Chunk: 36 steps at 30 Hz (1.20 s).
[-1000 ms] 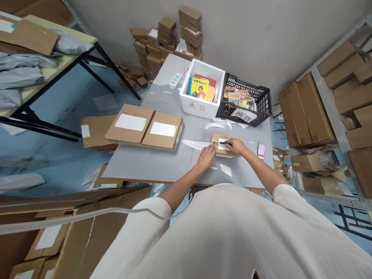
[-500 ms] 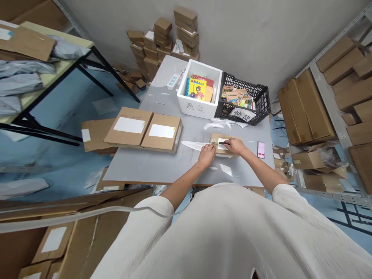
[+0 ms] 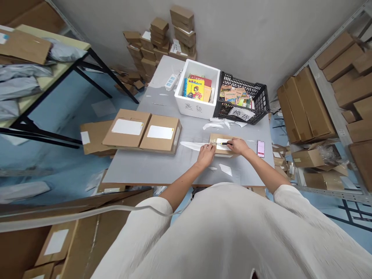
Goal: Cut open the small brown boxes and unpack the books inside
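Observation:
A small cardboard box (image 3: 213,138) with a white label lies on the grey table in front of me. My left hand (image 3: 206,154) grips its left end, fingers bent over the edge. In my right hand (image 3: 238,146) is a slim utility knife (image 3: 225,143), black with some yellow, its tip pointing left over the top of the box near my left fingers. My right fingers are closed around the handle. Whether the blade touches the cardboard is too small to tell.
Two larger labelled boxes (image 3: 160,144) sit to the left. Behind are a white foam bin (image 3: 193,109) of books and a black crate (image 3: 260,101) of booklets. A phone (image 3: 260,148) lies right. Paper scraps (image 3: 225,169) litter the grey table (image 3: 139,170).
My right hand has shifted slightly right with the knife, along the top of the box. My left hand keeps its place on the box's left end.

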Tool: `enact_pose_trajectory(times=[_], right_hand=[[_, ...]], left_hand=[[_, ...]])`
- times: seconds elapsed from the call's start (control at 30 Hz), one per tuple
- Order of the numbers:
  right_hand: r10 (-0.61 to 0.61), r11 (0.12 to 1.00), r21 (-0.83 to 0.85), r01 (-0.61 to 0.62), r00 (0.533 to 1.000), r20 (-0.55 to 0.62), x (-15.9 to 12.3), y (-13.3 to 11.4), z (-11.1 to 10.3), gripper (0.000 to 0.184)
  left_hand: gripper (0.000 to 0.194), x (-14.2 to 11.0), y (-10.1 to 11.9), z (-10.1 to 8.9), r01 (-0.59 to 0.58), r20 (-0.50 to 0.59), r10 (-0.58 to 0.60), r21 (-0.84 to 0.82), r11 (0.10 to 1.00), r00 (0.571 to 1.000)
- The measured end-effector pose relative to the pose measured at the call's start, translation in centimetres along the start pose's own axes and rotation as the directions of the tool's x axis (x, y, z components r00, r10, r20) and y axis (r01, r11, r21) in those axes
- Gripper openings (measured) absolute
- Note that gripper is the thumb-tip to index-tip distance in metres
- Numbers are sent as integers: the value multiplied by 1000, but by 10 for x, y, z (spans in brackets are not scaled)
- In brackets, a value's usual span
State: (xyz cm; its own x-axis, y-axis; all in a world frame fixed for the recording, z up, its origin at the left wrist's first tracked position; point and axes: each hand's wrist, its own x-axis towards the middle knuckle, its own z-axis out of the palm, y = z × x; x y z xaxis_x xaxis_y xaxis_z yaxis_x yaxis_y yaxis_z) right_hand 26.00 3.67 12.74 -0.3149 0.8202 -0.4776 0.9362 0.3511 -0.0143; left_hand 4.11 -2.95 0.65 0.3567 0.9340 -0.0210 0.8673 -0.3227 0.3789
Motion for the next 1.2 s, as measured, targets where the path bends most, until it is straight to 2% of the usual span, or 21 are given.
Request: enact_pose_trajectory(times=[0.27,0.97,1.2], right_hand=[[14,1000,20,-15,1000,20,4,-2,4,43],[8,1000,-3,-7,1000,18,10,-9,12,45],[5,1000,10,-5,1000,14,6,1,9,45]], left_hand=[[46,5,4,-5,-6,-22,6,22,1000,1000],[34,10,4,-4,48,14,-49,29,998,999],[34,12,7,-6,63,28,-64,39,997,998]])
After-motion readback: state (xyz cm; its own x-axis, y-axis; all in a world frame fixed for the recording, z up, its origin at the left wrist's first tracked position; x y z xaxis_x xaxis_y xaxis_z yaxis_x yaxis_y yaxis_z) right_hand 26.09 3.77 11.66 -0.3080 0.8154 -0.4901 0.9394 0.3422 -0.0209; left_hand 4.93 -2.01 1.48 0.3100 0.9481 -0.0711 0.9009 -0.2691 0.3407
